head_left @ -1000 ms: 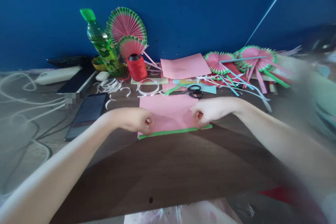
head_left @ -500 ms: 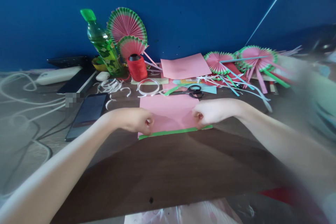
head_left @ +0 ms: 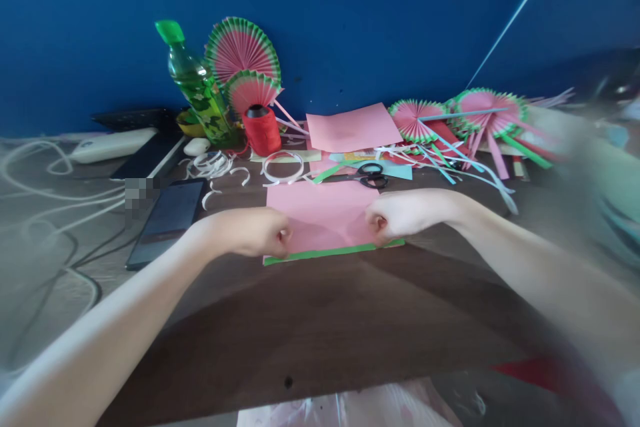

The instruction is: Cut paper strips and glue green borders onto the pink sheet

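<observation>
L hand (head_left: 263, 230) & R hand (head_left: 397, 217) are sitting curled nearly closed, each pinching the green near edge of a pink sheet (head_left: 325, 213), which is lying on the dark table (head_left: 300, 320) btwn them. Scissors (head_left: 373, 177) are resting just past it; farther back, a red spool (head_left: 263, 133), bottle (head_left: 200, 93) & pleated fan (head_left: 243, 47) are standing nr. the blue wall (head_left: 375, 20).

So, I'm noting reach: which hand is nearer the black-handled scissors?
Right. The right hand is on the right side of the pink paper, just in front of the scissors; the left hand is farther off, to their left.
</observation>
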Demonstrator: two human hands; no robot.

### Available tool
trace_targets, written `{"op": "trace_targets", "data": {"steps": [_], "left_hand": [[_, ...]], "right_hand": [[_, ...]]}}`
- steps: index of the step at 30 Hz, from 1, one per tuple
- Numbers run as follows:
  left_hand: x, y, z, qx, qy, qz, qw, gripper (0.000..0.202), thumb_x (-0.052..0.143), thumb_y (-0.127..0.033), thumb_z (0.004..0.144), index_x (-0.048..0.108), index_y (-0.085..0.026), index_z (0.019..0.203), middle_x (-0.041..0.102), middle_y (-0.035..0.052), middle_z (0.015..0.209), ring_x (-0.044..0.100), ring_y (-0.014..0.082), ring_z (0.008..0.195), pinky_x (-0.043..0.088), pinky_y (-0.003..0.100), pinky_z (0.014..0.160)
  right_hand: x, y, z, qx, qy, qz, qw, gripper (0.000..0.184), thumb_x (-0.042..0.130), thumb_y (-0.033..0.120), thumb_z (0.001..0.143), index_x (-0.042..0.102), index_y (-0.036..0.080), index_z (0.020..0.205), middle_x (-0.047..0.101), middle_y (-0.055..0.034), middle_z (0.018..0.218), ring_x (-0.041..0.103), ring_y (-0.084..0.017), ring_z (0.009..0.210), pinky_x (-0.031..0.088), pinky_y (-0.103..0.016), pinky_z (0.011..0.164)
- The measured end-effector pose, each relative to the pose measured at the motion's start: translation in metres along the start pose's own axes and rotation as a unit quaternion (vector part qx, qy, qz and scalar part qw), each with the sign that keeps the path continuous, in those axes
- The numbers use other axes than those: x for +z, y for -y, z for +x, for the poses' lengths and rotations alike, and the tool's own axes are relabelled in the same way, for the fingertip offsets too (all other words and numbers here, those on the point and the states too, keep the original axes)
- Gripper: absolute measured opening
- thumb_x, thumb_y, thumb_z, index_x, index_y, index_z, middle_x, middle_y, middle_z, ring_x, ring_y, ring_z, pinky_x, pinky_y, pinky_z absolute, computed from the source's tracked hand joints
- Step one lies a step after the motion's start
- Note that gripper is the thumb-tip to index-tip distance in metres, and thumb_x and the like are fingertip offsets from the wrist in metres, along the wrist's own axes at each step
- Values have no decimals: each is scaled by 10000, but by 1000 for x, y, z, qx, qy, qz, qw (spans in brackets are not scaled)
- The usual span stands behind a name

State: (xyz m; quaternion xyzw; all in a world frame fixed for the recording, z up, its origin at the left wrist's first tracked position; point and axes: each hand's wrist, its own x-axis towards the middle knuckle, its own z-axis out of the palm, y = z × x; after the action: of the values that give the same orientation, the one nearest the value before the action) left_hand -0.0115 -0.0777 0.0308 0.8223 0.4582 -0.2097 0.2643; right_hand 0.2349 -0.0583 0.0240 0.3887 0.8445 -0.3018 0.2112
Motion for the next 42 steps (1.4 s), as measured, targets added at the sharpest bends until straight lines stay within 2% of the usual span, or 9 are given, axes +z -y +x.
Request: {"op": "trace_targets", "data": {"steps": [3,7,14,24,26,29,34,36,42], "left_hand": [[0,1,0,-9,-17,13,1000,129,483,-284,670,551,-175,654,610,23,704,502,132,602,302,229,516],[0,3,1,-9,-6,8,1000,146,496,-309,676,562,-180,657,600,17,689,495,129,594,302,225,515],[-5,3,-2,-42,15,16,999,162,522,-333,647,558,-175,656,589,22,694,489,139,598,281,238,501],[-10,10,-6,-91,20,24,995,154,626,-295,558,528,-178,573,506,0,549,440,137,509,253,249,468],[-12,11,-7,-92,25,28,995,138,629,-285,562,550,-176,590,528,4,564,454,139,518,264,246,474],[-15,12,-8,-65,28,23,997,133,590,-309,630,598,-178,653,584,10,634,487,137,563,292,236,507],[-11,5,2,37,-63,-42,996,284,520,-458,740,566,-180,707,572,-7,724,489,121,654,321,217,574],[-5,1,8,83,-61,-65,993,242,553,-425,724,547,-183,717,548,-20,733,477,116,666,318,211,575],[5,-2,17,84,-52,-75,992,180,601,-343,685,531,-178,696,526,-22,760,449,115,683,312,208,583]], "right_hand": [[0,-1,0,-1,-2,-3,1000,185,520,269,651,395,183,547,392,45,528,343,-86,500,209,-257,488],[1,-2,0,-4,-8,-13,1000,163,501,219,644,380,179,541,375,47,520,319,-79,489,188,-261,485],[1,-2,0,-1,-10,-13,1000,120,512,238,654,437,176,584,444,37,549,351,-86,505,190,-266,488],[0,0,-1,10,-3,-2,1000,119,515,265,666,462,171,615,505,18,591,410,-99,533,220,-253,500],[0,1,-1,12,-2,-1,1000,119,518,270,665,467,171,623,513,16,598,417,-100,538,229,-248,502],[-1,2,-2,18,1,-3,1000,122,524,284,659,480,172,635,528,10,613,430,-107,549,241,-246,501],[-1,1,-2,-4,2,-17,1000,116,508,265,654,462,175,596,481,25,577,385,-95,526,227,-250,495],[-1,0,-1,-12,-6,-24,1000,126,499,254,649,433,179,572,426,37,545,344,-87,501,207,-256,485],[0,1,-1,-7,-19,-44,999,159,492,252,637,382,187,543,338,46,497,286,-82,459,172,-270,471]]}}
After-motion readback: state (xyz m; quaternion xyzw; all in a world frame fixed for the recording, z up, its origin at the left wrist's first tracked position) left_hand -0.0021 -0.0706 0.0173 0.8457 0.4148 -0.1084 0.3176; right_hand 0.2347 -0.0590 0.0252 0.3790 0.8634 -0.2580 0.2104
